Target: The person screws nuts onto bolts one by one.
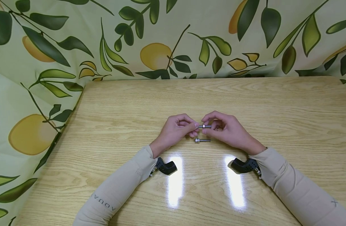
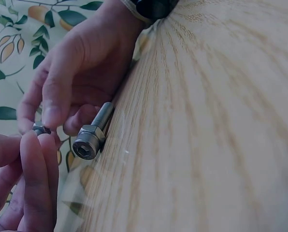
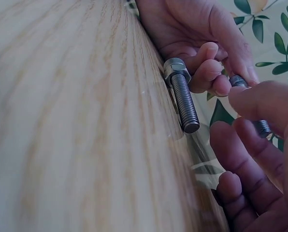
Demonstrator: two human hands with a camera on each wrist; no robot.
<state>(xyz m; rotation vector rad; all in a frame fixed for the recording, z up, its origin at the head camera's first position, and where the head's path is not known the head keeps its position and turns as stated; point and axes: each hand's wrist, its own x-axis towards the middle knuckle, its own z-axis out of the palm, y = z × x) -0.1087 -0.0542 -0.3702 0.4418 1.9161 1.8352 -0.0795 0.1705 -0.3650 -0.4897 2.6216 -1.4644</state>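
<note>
Over the table, my left hand pinches a metal bolt at its left end, between thumb and fingers. The bolt lies level, and a hex nut sits partway along its thread. My right hand has its thumb and forefinger curled round the nut from either side, its other fingers bent behind the bolt's free end. Just below the hands, a second bolt lies on the table, its socket head toward the left. A nut is threaded on it close against the head.
The wood-grain table carries two bright light reflections in front of the hands. Black wrist cameras jut inward from both sleeves. A cloth printed with leaves and fruit hangs behind the table and along its left side.
</note>
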